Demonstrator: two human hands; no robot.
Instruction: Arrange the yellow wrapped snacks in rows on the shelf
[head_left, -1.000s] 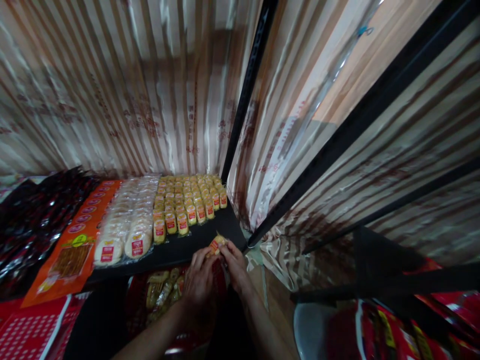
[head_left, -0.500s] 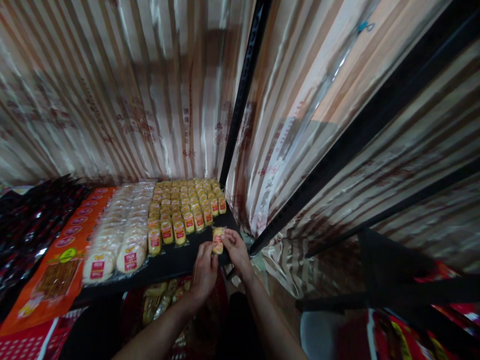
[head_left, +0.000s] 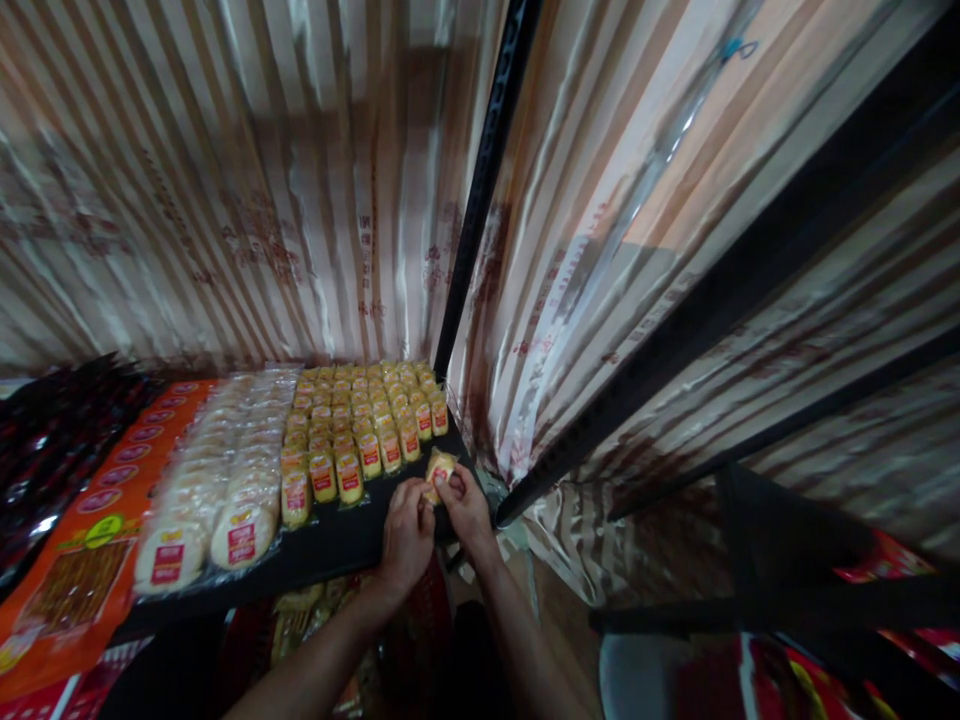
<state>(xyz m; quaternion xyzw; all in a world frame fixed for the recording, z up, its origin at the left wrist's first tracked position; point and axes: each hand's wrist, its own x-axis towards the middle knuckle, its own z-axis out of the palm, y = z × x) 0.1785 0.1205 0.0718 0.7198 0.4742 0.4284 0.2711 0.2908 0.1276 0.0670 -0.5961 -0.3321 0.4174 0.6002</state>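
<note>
Between my two hands is a small yellow snack pack (head_left: 440, 466) in clear film with a red label. My left hand (head_left: 409, 520) has its fingers closed on the lower left side of the pack. With thumb and fingers, my right hand (head_left: 466, 505) pinches its right side. Both hands are above the front right part of a black shelf (head_left: 330, 545). Just beyond them, rows of matching yellow packs (head_left: 350, 478) stand upright, labels facing me.
Left of the yellow packs are rows of round white packaged cakes (head_left: 241, 535), orange snack bags (head_left: 90, 545) and dark shiny packs (head_left: 45, 460). Black metal posts (head_left: 480, 200) rise at the corner before draped sheeting. Below the shelf sits a red basket with yellow packs (head_left: 296, 615).
The view has shifted slightly, with the shelf goods now lower and further left. My fingers have moved on the snack pack, which is tilted more and still in both hands.
</note>
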